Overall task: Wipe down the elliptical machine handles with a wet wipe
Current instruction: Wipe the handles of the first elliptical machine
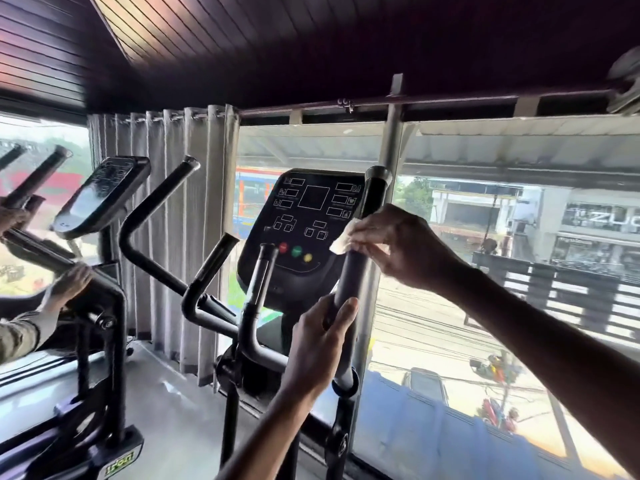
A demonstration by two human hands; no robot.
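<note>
Left hand grips one upright handle low; right hand clamps one mostly covered wipe round it higher. Two consoles; two blurred hands, seemingly another person's, cut off left.

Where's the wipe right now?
Head view, right of centre: the wipe is pressed round the upright handle by the right hand, just right of the console.

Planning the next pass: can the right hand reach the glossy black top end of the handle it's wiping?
Probably yes: the right hand grips the white wet wipe just below the glossy black handle top, nothing between.
</note>
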